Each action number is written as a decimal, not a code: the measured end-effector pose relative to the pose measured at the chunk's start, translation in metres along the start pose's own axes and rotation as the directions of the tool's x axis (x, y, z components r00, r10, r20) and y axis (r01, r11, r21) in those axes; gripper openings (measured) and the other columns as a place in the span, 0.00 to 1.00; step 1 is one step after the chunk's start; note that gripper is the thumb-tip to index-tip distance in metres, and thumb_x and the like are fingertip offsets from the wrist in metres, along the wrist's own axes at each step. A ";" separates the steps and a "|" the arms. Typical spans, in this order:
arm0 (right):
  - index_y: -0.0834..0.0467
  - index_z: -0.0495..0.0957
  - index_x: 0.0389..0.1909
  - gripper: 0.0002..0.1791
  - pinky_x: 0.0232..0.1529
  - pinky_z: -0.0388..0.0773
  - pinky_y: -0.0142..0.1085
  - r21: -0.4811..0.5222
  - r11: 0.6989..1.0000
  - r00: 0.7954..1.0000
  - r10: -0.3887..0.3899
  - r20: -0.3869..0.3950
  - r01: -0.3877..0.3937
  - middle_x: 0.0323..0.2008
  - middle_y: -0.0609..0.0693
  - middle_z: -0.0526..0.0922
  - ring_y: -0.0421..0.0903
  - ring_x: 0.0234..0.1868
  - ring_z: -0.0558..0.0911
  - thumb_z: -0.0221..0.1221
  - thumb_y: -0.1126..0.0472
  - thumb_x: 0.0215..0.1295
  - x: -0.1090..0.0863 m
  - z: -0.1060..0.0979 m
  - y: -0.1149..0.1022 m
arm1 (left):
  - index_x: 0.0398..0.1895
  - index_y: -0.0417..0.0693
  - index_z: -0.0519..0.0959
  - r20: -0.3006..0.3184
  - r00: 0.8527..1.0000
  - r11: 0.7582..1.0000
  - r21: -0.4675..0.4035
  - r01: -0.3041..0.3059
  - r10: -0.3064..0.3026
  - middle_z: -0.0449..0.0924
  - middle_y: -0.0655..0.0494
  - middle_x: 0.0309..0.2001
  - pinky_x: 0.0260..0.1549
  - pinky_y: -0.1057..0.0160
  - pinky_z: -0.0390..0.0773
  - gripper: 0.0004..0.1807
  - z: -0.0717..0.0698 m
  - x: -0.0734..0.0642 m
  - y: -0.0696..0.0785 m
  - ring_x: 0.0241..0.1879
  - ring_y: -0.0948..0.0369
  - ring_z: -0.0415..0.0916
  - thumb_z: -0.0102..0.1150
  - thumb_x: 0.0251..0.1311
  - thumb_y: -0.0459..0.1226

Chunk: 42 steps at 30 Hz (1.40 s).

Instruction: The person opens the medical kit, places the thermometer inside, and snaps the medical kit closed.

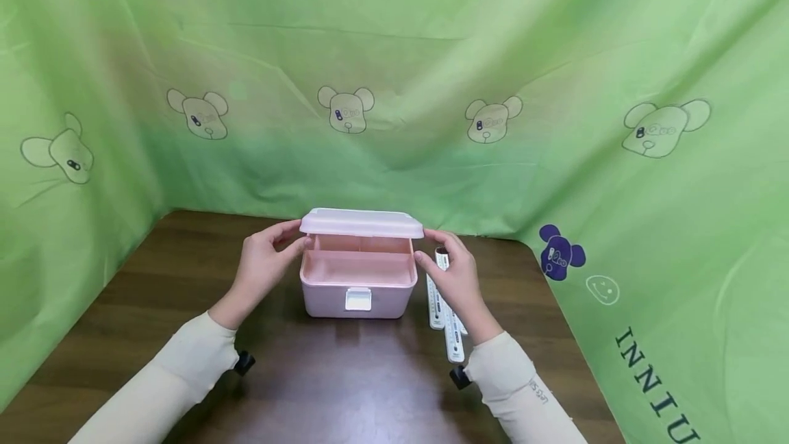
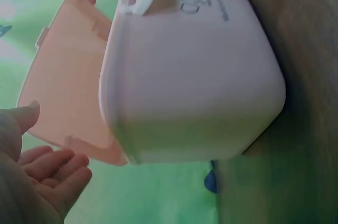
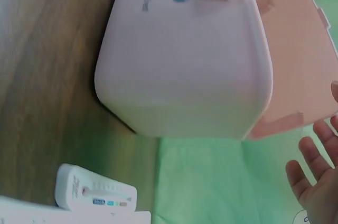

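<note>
A pale pink storage box stands on the table, its white latch facing me. Its lid is raised and tilted, hinged at the back, and the pink tray inside shows below it. My left hand is at the lid's left end, thumb and fingers spread; in the left wrist view its thumb overlaps the lid's edge. Opposite, my right hand has fingertips at the lid's right end, fingers fairly straight. Partly behind the right hand lie several white thermometers with printed scales.
The brown wooden table ends at a green cloth backdrop printed with bear heads, which hangs behind and on both sides. Black wrist straps show under the cream sleeves.
</note>
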State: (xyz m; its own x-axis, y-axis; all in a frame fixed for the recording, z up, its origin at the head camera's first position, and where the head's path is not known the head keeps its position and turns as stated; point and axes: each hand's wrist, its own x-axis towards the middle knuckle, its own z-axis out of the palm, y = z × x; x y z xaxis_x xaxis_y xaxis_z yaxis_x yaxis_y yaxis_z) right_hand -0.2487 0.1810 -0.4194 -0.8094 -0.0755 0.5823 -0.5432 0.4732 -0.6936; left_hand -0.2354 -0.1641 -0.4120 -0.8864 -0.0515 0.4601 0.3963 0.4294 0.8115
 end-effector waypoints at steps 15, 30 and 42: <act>0.68 0.72 0.68 0.31 0.63 0.73 0.48 0.067 0.998 0.997 -0.026 0.078 0.021 0.64 0.64 0.76 0.62 0.62 0.76 0.68 0.71 0.63 0.013 -0.008 -0.034 | 0.44 0.44 0.89 -0.176 0.984 0.998 -0.059 0.002 -0.012 0.90 0.50 0.38 0.27 0.75 0.77 0.10 0.006 0.028 0.010 0.32 0.66 0.82 0.70 0.65 0.40; 0.57 0.67 0.75 0.38 0.65 0.70 0.58 0.018 0.997 0.989 -0.082 0.124 0.080 0.69 0.56 0.73 0.56 0.65 0.74 0.69 0.64 0.65 0.058 0.000 0.003 | 0.57 0.42 0.85 -0.112 0.994 0.997 -0.077 -0.024 0.016 0.88 0.46 0.50 0.40 0.74 0.82 0.17 0.002 0.059 0.013 0.46 0.57 0.86 0.67 0.67 0.37; 0.49 0.59 0.80 0.48 0.71 0.66 0.56 -0.017 0.999 0.989 0.053 0.135 -0.052 0.75 0.51 0.66 0.55 0.68 0.73 0.72 0.61 0.62 0.079 0.020 0.017 | 0.76 0.50 0.68 0.082 0.992 0.993 -0.064 0.099 -0.094 0.71 0.49 0.71 0.65 0.51 0.74 0.35 0.009 0.075 -0.006 0.70 0.53 0.72 0.67 0.67 0.39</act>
State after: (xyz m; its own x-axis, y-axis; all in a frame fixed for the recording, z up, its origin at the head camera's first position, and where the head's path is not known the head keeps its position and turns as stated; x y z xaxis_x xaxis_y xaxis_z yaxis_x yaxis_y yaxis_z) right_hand -0.3265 0.1661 -0.3938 -0.8599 -0.1679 0.4820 -0.4970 0.4909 -0.7155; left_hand -0.3062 -0.1629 -0.3858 -0.9364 -0.0176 0.3506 0.3206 0.3637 0.8746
